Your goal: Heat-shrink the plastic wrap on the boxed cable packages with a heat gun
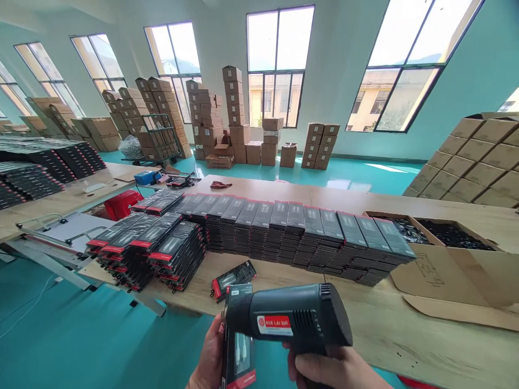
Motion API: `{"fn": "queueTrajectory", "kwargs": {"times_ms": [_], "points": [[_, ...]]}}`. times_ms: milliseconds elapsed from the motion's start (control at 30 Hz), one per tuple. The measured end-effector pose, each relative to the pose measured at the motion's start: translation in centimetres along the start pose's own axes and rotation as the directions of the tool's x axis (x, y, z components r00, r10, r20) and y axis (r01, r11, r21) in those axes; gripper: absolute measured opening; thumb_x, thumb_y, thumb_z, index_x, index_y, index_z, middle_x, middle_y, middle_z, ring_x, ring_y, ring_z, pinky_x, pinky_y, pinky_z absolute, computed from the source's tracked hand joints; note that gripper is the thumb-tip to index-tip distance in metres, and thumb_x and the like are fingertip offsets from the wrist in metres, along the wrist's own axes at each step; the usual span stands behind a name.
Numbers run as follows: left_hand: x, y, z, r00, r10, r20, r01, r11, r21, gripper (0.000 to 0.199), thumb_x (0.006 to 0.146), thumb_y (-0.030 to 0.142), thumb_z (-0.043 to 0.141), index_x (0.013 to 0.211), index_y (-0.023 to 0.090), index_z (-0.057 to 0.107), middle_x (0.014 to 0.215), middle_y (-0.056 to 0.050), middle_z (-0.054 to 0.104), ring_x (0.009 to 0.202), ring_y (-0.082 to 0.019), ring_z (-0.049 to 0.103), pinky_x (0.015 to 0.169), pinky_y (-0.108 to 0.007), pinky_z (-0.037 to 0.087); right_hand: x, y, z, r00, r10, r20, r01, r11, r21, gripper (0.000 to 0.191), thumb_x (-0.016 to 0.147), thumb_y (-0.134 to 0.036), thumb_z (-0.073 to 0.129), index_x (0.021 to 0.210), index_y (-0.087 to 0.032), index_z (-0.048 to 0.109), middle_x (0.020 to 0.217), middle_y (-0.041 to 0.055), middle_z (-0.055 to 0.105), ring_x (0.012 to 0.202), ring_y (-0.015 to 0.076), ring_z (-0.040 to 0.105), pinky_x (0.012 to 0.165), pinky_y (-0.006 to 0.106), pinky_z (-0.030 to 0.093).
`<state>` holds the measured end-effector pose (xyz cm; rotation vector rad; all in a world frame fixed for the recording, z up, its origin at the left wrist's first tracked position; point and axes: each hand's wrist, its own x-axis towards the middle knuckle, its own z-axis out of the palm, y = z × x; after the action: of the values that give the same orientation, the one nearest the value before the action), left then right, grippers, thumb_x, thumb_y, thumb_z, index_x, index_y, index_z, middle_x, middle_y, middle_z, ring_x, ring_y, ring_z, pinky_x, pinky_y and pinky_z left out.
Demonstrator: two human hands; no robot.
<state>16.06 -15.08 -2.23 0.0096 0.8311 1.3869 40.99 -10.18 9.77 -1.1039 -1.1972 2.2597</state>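
In front of me my right hand (324, 367) is wrapped round the handle of a dark green heat gun (287, 310), its nozzle pointing left. My left hand (210, 354) grips the left side of a slim black and red product box (243, 359), tilted upright, with pale contents showing in its window. The gun's nozzle crosses in front of this box; whether they touch I cannot tell. Just beyond lies a single similar box (234, 278) on the wooden table (279, 274). Shiny wrapped boxes are stacked (174, 248) at the left.
A long row of stacked black boxes (292, 216) runs across the table. At right, an open carton (454, 270) holds small dark items. A red container (121, 205) and a blue device (148, 177) are at left. Brown cartons (235, 102) stand along the windows.
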Motion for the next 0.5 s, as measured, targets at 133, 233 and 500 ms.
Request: {"fn": "queueTrajectory", "kwargs": {"times_ms": [133,233,500], "points": [[0.2,0.0,0.3,0.999,-0.044,0.025,0.044,0.999,0.032,0.041,0.092,0.041,0.055,0.1,0.006,0.074,0.089,-0.016,0.078,0.077,-0.025,0.074,0.073,-0.034,0.057,1.7,-1.3,0.4,0.984,-0.105,-0.142,0.113,0.992,0.05,0.049,0.065,-0.05,0.08,0.094,-0.014,0.066,0.074,0.0035,0.067,0.057,0.0156,0.058,0.05,0.027,0.043],[0.2,0.2,0.4,1.0,-0.028,-0.014,0.028,0.998,0.061,0.04,0.093,0.04,0.054,0.097,0.005,0.075,0.086,-0.015,0.078,0.077,-0.025,0.074,0.074,-0.034,0.057,1.9,-1.6,0.1,0.995,-0.083,-0.048,0.087,0.992,0.087,0.043,0.067,-0.045,0.078,0.093,-0.012,0.065,0.072,0.0041,0.067,0.055,0.0146,0.058,0.047,0.025,0.042],[0.3,0.6,0.2,0.998,-0.025,0.057,0.025,1.0,0.0,0.04,0.092,0.039,0.055,0.105,0.006,0.073,0.091,-0.016,0.079,0.076,-0.026,0.074,0.074,-0.036,0.057,1.3,-0.9,-1.0,0.982,-0.062,-0.177,0.071,0.997,0.042,0.044,0.067,-0.047,0.078,0.095,-0.015,0.066,0.075,0.0037,0.068,0.058,0.016,0.06,0.05,0.026,0.044]]}}
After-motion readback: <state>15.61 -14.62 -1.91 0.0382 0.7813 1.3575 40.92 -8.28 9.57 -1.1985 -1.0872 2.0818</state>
